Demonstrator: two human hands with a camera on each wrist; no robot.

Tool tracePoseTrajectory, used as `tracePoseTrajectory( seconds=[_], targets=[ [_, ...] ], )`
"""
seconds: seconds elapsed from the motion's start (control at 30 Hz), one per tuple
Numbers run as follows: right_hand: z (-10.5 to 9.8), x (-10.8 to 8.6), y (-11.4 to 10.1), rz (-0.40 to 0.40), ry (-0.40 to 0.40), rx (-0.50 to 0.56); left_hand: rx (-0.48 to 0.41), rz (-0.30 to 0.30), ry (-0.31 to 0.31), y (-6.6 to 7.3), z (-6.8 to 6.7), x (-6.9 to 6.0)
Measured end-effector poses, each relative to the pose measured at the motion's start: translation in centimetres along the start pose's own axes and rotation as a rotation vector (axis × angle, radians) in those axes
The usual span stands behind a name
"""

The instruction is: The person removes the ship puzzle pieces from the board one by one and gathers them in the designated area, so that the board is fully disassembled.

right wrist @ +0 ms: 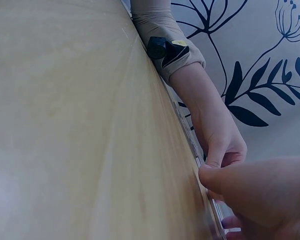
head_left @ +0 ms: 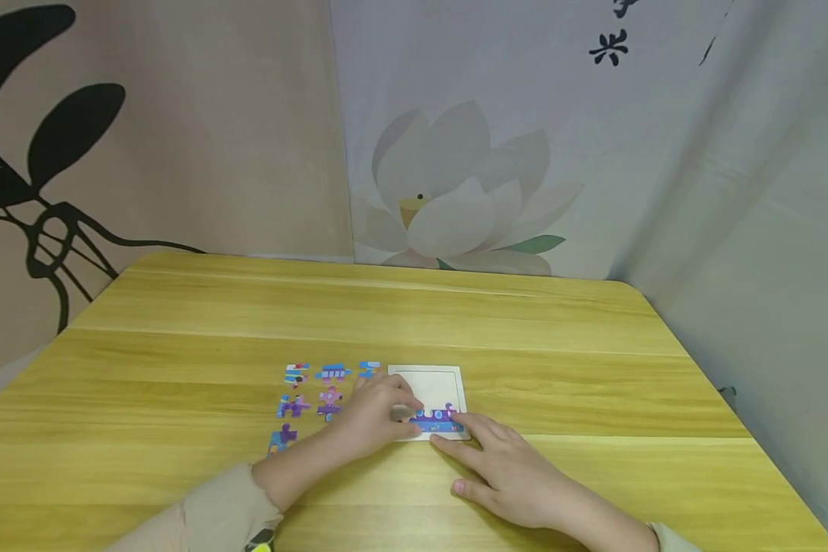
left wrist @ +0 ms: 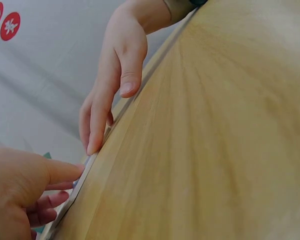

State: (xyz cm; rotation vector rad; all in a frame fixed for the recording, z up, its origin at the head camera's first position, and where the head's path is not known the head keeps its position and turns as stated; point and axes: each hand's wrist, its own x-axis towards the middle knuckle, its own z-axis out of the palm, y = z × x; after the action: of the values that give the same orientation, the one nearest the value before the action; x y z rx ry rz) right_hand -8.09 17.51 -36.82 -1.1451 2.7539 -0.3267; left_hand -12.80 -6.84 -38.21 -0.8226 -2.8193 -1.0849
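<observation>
A white-framed jigsaw board [head_left: 424,383] lies flat on the table, with blue and purple assembled pieces [head_left: 441,420] along its lower right part. My left hand [head_left: 372,414] reaches over the board's left side. Its thumb and forefinger pinch a puzzle piece [head_left: 417,418] at the left end of that row; the fingers partly hide it. My right hand [head_left: 514,471] has its fingers extended, and the fingertips touch the board's lower right edge and the pieces there. Both hands also show in the left wrist view, low along the board's edge, where the pieces are hidden.
Several loose puzzle pieces [head_left: 330,399] lie in rough columns left of the board, some partly behind the left hand and forearm. The wooden table [head_left: 559,337] extends around them. Printed curtains [head_left: 248,138] hang behind its far edge.
</observation>
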Motion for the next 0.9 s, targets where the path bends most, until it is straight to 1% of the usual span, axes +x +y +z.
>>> tracePoseTrajectory(
  seconds=[0.13, 0.4, 0.53, 0.9],
  targets=[
    [0.01, 0.00, 0.01, 0.001, 0.001, 0.001, 0.002, 0.011, 0.012, 0.06, 0.07, 0.00],
    [0.01, 0.01, 0.00, 0.006, -0.004, 0.004, -0.048, -0.043, -0.001, 0.16, 0.15, 0.35],
    [0.04, 0.01, 0.03, 0.005, -0.001, 0.006, -0.061, -0.060, -0.007, 0.18, 0.18, 0.49],
    [0.12, 0.06, 0.07, -0.004, 0.008, -0.008, -0.086, -0.061, 0.016, 0.21, 0.13, 0.58]
  ],
)
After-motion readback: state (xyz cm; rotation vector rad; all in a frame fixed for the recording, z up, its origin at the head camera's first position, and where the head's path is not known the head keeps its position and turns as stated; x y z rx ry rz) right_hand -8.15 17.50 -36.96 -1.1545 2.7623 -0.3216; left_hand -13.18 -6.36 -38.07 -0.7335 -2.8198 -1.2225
